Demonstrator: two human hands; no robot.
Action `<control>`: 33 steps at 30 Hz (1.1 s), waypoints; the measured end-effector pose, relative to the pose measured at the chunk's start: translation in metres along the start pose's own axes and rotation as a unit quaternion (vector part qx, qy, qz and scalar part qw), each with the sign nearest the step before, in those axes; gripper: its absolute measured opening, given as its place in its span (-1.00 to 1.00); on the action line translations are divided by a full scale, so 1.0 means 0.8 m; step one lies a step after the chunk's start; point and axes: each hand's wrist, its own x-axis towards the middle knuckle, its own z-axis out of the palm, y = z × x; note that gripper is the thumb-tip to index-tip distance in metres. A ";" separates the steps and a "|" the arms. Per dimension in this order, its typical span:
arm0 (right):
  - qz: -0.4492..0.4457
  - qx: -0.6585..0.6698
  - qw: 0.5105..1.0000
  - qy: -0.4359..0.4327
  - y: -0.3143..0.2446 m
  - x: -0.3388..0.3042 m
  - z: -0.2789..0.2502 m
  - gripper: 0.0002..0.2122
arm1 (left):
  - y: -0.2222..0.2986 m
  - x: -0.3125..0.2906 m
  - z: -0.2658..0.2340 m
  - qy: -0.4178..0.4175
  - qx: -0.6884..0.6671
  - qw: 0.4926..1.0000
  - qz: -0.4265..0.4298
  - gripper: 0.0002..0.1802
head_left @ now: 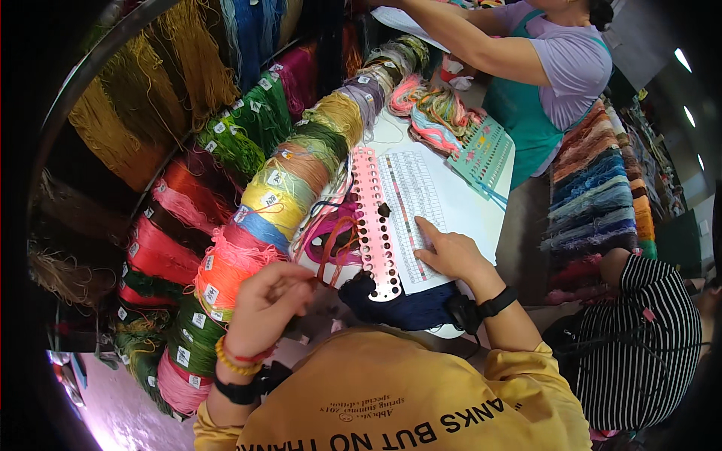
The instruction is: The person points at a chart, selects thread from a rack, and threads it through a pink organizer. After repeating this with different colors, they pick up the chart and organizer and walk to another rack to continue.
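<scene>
Printed chart sheet [402, 197]: on the white table [489, 225], mid-scene, a grid with a column of small coloured cells. Right hand [457, 257] on it from the right; index finger extended onto the grid, thumb apart, grasping nothing. Pink holed card [368, 218] lies lengthwise along the chart's left edge; a small dark piece [384, 210] sits at its right border. Near end of the card rests over a navy thread bundle [410, 307], which spreads along the near side of the table.

Left of the card: loose purple and rust-red strands [338, 233]. Left hand [274, 301] is raised near these, fingers bent in toward the thumb; cannot tell whether a strand is pinched between them.

Beyond, to the left: long roll of labelled skeins [304, 161], running from near left to far centre, bands of orange, yellow, green and grey. Far side of the table: pastel skeins [436, 113] in a heap, with a green holed card [481, 150] just to their right.

Outer left: racks of hanging thread [177, 252], red, green and ochre. Far right: person in a teal apron [553, 71]. Near right: person in a striped top [639, 346], beside coloured thread stacks [594, 188].
</scene>
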 end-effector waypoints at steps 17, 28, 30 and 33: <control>-0.352 0.179 0.909 0.131 -0.115 0.068 -0.200 -0.82 | 0.002 -0.056 -0.106 0.202 -0.002 0.979 -0.009 -0.85; -0.213 0.114 0.929 0.279 -0.164 0.418 -0.208 -0.85 | 0.001 -0.044 -0.104 0.215 0.032 0.975 -0.051 -0.83; -0.173 0.065 0.933 0.309 -0.151 0.445 -0.216 -0.83 | 0.005 -0.040 -0.103 0.194 0.043 0.977 -0.075 -0.80; -0.136 0.047 0.925 0.351 -0.147 0.470 -0.218 -0.83 | 0.007 -0.039 -0.100 0.213 0.034 0.973 -0.087 -0.79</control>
